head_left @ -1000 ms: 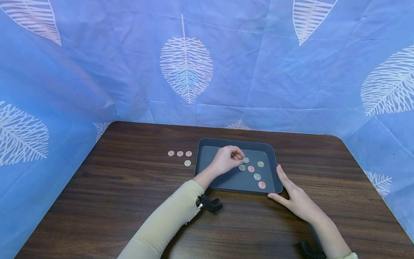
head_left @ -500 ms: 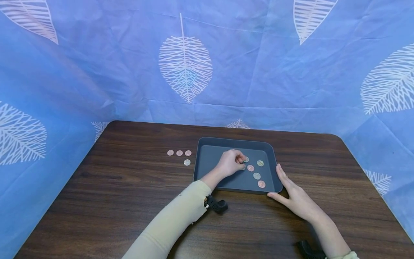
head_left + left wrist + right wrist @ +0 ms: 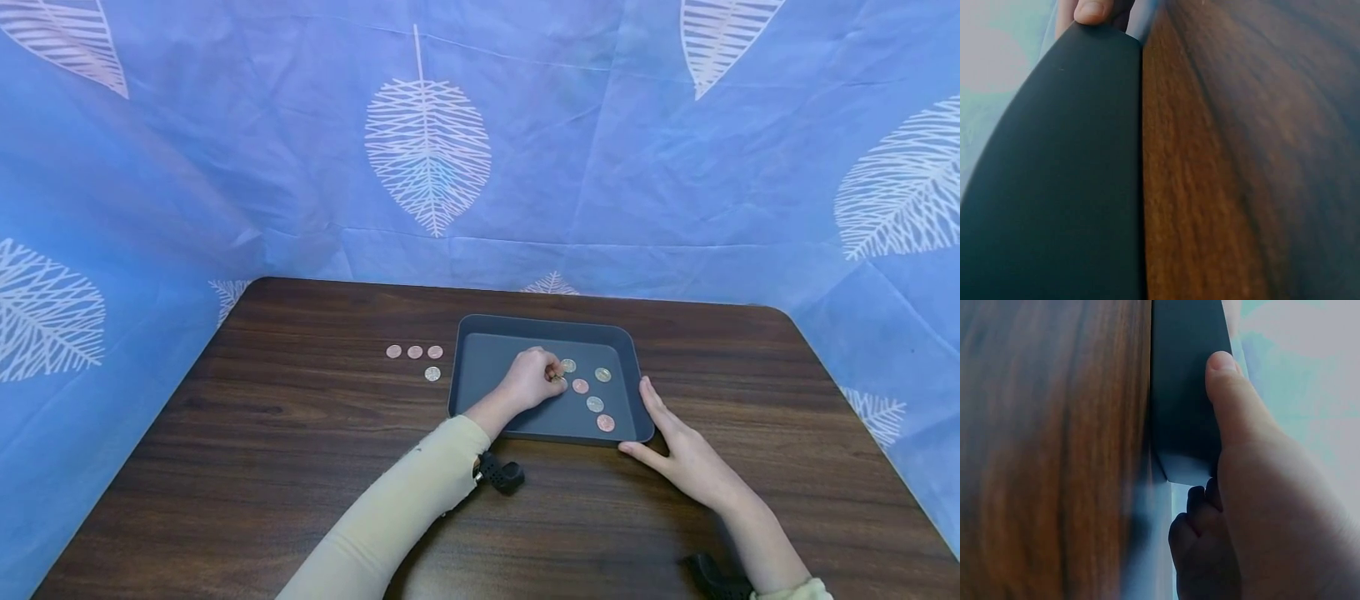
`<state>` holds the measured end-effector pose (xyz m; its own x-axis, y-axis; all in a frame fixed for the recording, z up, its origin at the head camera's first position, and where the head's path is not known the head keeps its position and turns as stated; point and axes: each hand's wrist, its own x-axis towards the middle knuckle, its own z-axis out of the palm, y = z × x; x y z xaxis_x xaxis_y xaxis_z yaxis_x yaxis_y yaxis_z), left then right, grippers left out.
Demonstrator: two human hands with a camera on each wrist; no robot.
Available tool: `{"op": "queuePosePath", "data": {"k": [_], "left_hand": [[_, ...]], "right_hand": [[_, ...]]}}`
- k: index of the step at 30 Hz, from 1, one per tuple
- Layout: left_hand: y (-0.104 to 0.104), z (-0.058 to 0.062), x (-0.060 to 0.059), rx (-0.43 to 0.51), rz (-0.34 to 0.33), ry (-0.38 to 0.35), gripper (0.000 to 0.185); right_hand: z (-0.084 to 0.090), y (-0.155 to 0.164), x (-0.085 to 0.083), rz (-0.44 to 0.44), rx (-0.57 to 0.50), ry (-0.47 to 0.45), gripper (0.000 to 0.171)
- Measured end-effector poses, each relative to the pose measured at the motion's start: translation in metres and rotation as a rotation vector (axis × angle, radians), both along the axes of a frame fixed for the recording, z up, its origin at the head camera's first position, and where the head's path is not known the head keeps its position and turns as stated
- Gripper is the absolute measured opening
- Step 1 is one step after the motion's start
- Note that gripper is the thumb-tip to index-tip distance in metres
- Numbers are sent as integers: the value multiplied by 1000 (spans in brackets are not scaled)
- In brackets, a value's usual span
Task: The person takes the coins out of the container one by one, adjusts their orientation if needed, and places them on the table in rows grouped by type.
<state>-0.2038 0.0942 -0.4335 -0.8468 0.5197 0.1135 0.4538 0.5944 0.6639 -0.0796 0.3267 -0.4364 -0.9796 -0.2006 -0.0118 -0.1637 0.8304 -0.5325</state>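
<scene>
Both hands are seen at a dark tray just right of centre in the head view. Left hand is held inside the tray, fingers curled, tips pinched on a silver coin on the tray floor; the coin is mostly hidden by the fingers. Right hand is laid flat on the wooden table, fingers straight, pressed against the tray's lower right corner and right wall; nothing is gripped. In the right wrist view the thumb is pressed along the tray's outer wall.

Five more coins are scattered in the right half of the tray: a silver one just above the pinching fingers, a copper one just right of them, another silver further right, a silver and a copper toward the near wall.

Left of the tray, on the table, three copper coins are lined in a row, with one silver coin below the row's right end. Blue leaf-print cloth is hung behind and at both sides.
</scene>
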Motion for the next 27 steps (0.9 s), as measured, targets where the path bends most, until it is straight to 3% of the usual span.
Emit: {"op": "queuePosePath", "data": {"k": [9,27], "left_hand": [[-1,-2,-1,-28,-5,4,16],[1,-4,-1,117,-63,42,11]], "right_hand": [[1,-1,0,-13,24,1,97],[0,-1,1,-12,27,-3,96]]}}
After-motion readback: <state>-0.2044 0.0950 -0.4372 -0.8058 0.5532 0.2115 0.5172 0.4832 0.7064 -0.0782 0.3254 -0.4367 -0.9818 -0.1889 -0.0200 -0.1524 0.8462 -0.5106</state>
